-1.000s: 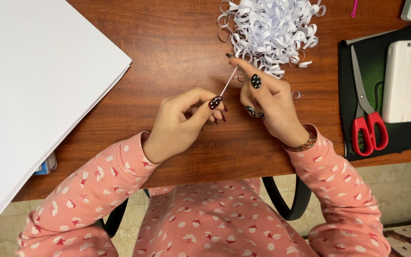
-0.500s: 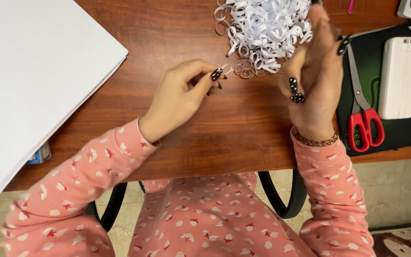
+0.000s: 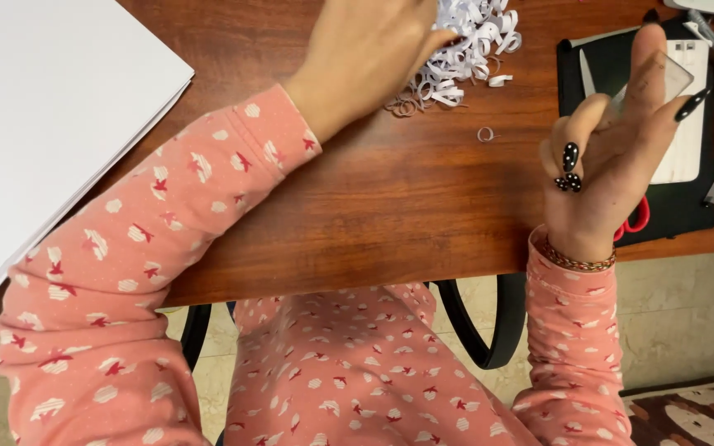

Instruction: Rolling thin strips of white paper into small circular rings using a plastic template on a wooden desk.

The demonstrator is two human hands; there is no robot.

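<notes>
Desk (image 3: 390, 206), brown wood grain, seen from above with the seated person's pink patterned sleeves entering from the near edge.

Left hand (image 3: 369, 49): reached across to the far side of the desk, resting at the near edge of the heap of curled white paper strips (image 3: 468, 41). Fingers point away from the camera and are hidden behind the back of the hand, so whether they pinch a strip cannot be told.

Right hand (image 3: 613, 140): raised above the desk's right part, palm turned inward, index and thumb stretched out and apart, the other fingers curled toward the palm. Nothing held. Long dark nails with pale dots. Beaded bracelet (image 3: 576, 260) at the wrist.

Paper strips: loose pile of coils and loops at the top centre, a few stray loops at its near edge. One small paper ring (image 3: 486, 134) lies alone on the bare wood, between pile and right hand.

Black mat (image 3: 576, 83), right side: bears a white rectangular case (image 3: 687, 140) and red-handled scissors (image 3: 634, 219), both partly covered by the right hand.

Stack of white sheets (image 3: 51, 116), left side, overhanging the desk edge.
</notes>
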